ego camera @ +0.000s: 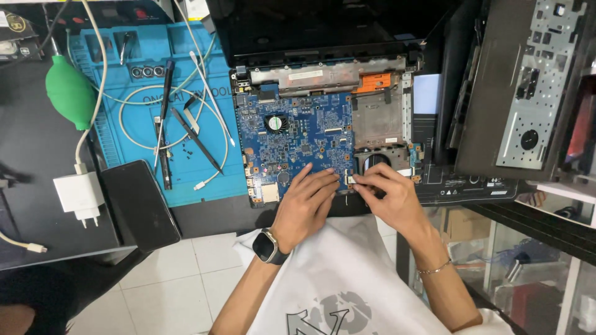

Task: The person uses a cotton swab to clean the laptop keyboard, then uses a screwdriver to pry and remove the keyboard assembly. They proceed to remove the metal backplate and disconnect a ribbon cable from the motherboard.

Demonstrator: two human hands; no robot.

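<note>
A blue motherboard (298, 139) lies flat inside an opened black laptop base (472, 186) on the workbench, bare and facing up. It is crowded with small chips and connectors, with a small round fan near its upper middle. A grey metal bracket and an orange patch border its top edge, and a silver metal plate sits just to its right. At the board's lower right edge lies a small white connector (349, 180), beside a dark round opening in the base.
</note>
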